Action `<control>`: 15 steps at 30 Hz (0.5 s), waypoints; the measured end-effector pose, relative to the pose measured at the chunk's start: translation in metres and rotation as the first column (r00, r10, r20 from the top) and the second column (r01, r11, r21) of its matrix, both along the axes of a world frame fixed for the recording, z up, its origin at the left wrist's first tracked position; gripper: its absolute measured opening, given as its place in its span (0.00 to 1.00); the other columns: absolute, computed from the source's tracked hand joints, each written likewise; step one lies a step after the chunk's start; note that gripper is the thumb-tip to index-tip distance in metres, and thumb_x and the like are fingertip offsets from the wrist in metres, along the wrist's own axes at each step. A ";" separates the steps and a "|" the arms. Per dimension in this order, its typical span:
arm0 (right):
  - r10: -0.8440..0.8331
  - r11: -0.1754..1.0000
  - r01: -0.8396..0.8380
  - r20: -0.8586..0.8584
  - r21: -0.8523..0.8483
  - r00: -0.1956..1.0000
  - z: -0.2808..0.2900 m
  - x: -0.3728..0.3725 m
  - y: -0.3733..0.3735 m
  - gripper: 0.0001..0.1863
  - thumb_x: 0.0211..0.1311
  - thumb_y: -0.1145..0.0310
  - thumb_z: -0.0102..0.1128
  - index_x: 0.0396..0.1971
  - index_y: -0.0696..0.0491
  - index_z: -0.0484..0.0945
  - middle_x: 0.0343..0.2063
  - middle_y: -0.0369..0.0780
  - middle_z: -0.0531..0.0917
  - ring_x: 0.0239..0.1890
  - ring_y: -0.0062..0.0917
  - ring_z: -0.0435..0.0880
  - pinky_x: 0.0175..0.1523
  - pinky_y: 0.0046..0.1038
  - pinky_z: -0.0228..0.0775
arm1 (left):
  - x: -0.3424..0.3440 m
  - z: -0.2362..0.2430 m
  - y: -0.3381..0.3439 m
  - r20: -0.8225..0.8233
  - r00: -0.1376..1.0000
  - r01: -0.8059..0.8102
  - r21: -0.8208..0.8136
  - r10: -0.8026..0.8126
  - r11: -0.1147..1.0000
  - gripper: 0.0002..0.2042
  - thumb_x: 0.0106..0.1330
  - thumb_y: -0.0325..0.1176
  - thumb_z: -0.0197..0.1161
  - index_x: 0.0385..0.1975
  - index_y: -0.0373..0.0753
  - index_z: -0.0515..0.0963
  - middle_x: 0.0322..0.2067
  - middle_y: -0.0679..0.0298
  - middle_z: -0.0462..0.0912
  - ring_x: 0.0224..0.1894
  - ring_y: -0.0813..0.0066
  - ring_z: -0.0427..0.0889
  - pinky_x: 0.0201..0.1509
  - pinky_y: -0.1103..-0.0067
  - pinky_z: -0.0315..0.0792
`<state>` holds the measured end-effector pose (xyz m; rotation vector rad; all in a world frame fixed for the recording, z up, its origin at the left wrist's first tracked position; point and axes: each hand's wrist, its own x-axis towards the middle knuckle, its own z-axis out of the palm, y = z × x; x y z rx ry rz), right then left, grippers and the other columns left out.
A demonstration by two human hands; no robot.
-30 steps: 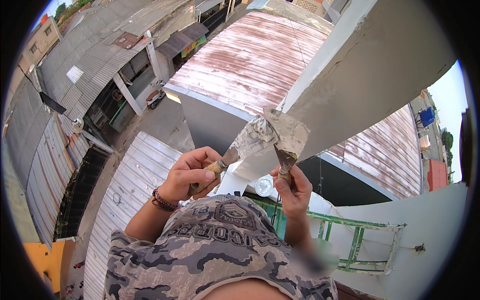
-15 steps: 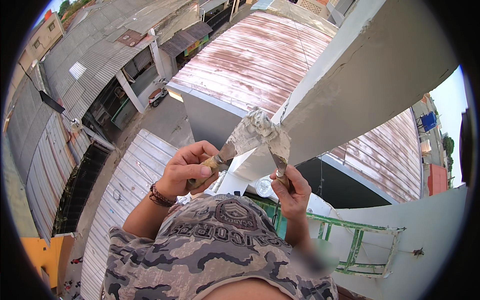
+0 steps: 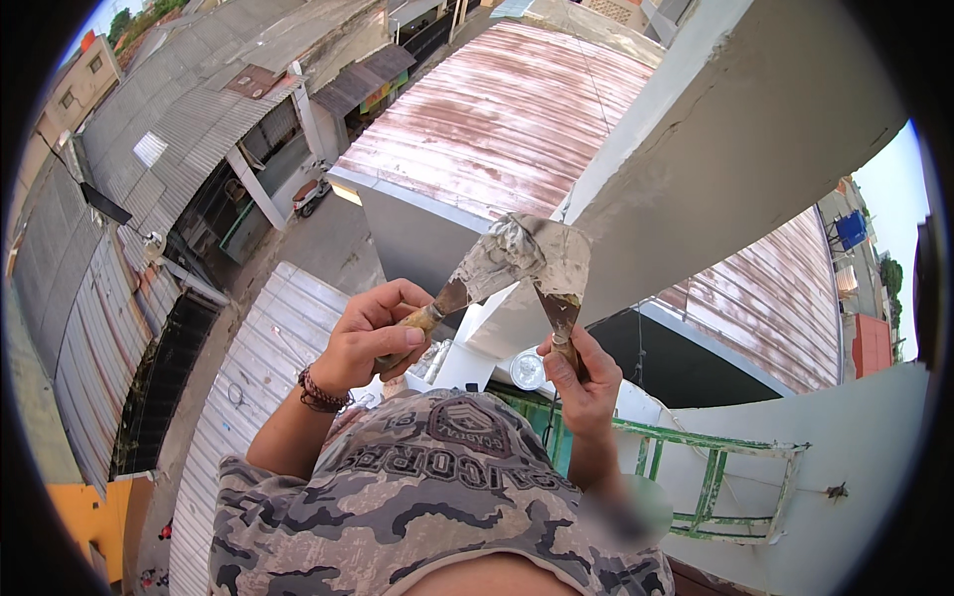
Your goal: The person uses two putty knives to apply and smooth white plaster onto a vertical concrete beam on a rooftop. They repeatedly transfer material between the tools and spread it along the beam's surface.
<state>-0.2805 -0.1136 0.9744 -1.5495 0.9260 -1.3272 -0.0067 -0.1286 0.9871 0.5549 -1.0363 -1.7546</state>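
My left hand [image 3: 363, 348] is closed on the worn handle of a putty knife [image 3: 452, 296], its blade angled up to the right with a lumpy mass of grey-white paste [image 3: 507, 248]. In my right hand [image 3: 586, 387] is a second putty knife [image 3: 559, 308], held upright by its handle. Its paste-smeared blade meets the first at the top, against the lump. Both tools are held in front of my camouflage shirt [image 3: 427, 497], just below the underside of a cracked plastered beam [image 3: 725, 179].
I am high above a lane [image 3: 348, 243] with a parked scooter [image 3: 310, 194]. Rusty corrugated roofs [image 3: 497, 109] and grey sheet roofing [image 3: 179, 89] lie below. A green metal frame [image 3: 711, 482] sits against a pale wall [image 3: 835, 437] at lower right, near a round pale container [image 3: 527, 370].
The right knife's blade swung left and down against the lump, then came slightly back up and right, showing more of its smeared face. The left knife moved little.
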 end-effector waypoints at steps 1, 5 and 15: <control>-0.003 1.000 0.003 0.001 0.010 1.000 0.001 0.000 0.001 0.21 0.61 0.77 0.59 0.55 0.62 0.71 0.34 0.38 0.80 0.31 0.14 0.74 0.35 0.16 0.66 | 0.000 0.001 0.000 0.005 1.000 0.000 -0.003 0.000 1.000 0.13 0.62 0.28 0.59 0.43 0.29 0.70 0.21 0.63 0.75 0.12 0.88 0.64 0.12 0.88 0.56; -0.041 0.999 0.040 -0.066 -0.017 0.997 0.002 -0.001 0.002 0.19 0.58 0.79 0.62 0.51 0.62 0.74 0.34 0.40 0.80 0.34 0.19 0.78 0.38 0.18 0.69 | 0.002 0.005 0.001 0.051 0.999 0.006 -0.014 -0.006 1.000 0.13 0.62 0.28 0.59 0.43 0.30 0.70 0.21 0.64 0.75 0.13 0.88 0.64 0.13 0.88 0.56; -0.127 0.990 0.100 -0.342 -0.098 0.931 -0.001 0.002 0.000 0.18 0.58 0.77 0.62 0.50 0.60 0.76 0.32 0.40 0.79 0.29 0.19 0.75 0.34 0.18 0.67 | 0.000 0.016 0.001 0.084 0.996 -0.014 -0.073 0.020 0.997 0.13 0.62 0.28 0.60 0.43 0.30 0.70 0.21 0.64 0.75 0.14 0.89 0.65 0.14 0.89 0.57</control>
